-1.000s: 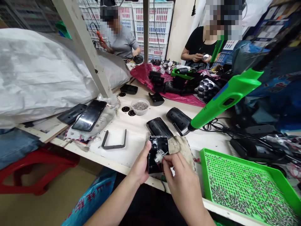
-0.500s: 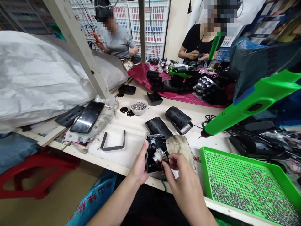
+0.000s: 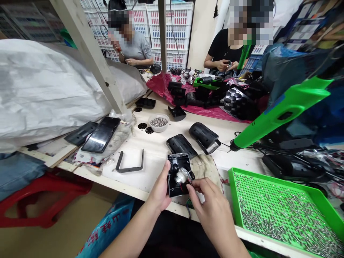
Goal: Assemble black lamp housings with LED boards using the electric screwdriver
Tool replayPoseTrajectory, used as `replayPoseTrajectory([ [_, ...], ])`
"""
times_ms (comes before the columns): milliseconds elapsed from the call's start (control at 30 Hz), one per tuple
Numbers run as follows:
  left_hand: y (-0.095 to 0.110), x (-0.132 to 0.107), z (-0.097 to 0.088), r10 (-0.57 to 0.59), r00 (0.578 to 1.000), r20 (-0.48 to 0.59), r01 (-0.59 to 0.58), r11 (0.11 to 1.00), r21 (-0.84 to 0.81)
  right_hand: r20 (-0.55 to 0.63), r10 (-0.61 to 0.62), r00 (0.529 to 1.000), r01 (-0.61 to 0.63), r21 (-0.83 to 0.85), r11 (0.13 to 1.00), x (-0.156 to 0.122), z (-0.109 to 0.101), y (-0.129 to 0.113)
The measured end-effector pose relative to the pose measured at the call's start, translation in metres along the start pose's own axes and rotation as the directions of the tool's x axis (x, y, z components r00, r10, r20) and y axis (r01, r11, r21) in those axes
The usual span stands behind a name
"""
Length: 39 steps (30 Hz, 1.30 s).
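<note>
My left hand (image 3: 161,188) is closed around the left side of a black plastic housing (image 3: 172,191), its open inside facing up. A white and silver round part (image 3: 181,176) sits in the housing, with thin red wires beside it. The fingers of my right hand (image 3: 205,197) are pinched at the housing's right edge, on the wires. Just behind lie two black housing shells (image 3: 181,145), the right one with a bracket on it. A grey cloth (image 3: 208,168) lies under and beside the housing. To the left rests a U-shaped black bracket (image 3: 130,166).
A green tray (image 3: 274,204) of metal screws stands at right, below a hanging green electric screwdriver (image 3: 279,114). A bowl of small screws (image 3: 159,122), black discs (image 3: 142,126) and a phone (image 3: 100,134) lie further back. Two people sit across the table.
My right fingers have shifted slightly down along the wires, and the white and silver part sits a little differently. The green screwdriver has swung a little.
</note>
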State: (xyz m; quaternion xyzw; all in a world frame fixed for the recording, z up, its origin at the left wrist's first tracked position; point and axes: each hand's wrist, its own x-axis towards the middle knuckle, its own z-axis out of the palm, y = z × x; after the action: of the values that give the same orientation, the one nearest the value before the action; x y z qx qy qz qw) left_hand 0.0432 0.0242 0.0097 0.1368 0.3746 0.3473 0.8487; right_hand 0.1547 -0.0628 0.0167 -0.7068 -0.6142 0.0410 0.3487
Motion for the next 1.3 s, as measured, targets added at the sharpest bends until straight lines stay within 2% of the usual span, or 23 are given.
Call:
replayPoseTrajectory([
  [100,-0.002,0.000,-0.001,0.011,1.000,0.010,-0.011,1.000,0.003,0.012,0.015,1.000,-0.016,0.107,0.994,0.004,-0.001,0.000],
  [267,-0.002,0.000,-0.002,0.014,1.000,-0.012,-0.014,1.000,0.004,-0.052,0.034,0.998,-0.022,0.210,0.977,0.010,-0.006,0.004],
  [367,-0.002,0.001,-0.002,0.025,0.999,0.020,-0.025,1.000,0.007,-0.056,0.045,0.997,-0.036,0.153,0.988,0.011,-0.008,0.006],
  [467,-0.002,0.001,-0.001,0.029,0.999,0.027,-0.030,0.999,0.019,-0.076,0.007,0.997,-0.007,-0.004,1.000,0.011,-0.008,0.002],
  [633,-0.002,0.000,0.000,0.023,0.999,-0.032,-0.021,0.999,0.048,-0.088,-0.146,0.985,0.126,-0.203,0.971,0.010,-0.005,-0.010],
  [900,-0.002,0.001,-0.001,0.014,0.999,-0.029,-0.013,0.999,0.037,-0.060,-0.177,0.982,0.164,-0.185,0.969,0.008,-0.004,-0.012],
  [1233,-0.003,0.002,-0.003,0.024,1.000,0.000,-0.024,0.999,0.043,-0.005,-0.138,0.990,0.136,-0.149,0.980,0.004,-0.001,-0.011],
  [1300,-0.002,0.002,-0.003,0.016,1.000,0.009,-0.016,0.999,0.040,0.005,-0.102,0.995,0.102,-0.087,0.991,0.005,0.000,-0.009],
])
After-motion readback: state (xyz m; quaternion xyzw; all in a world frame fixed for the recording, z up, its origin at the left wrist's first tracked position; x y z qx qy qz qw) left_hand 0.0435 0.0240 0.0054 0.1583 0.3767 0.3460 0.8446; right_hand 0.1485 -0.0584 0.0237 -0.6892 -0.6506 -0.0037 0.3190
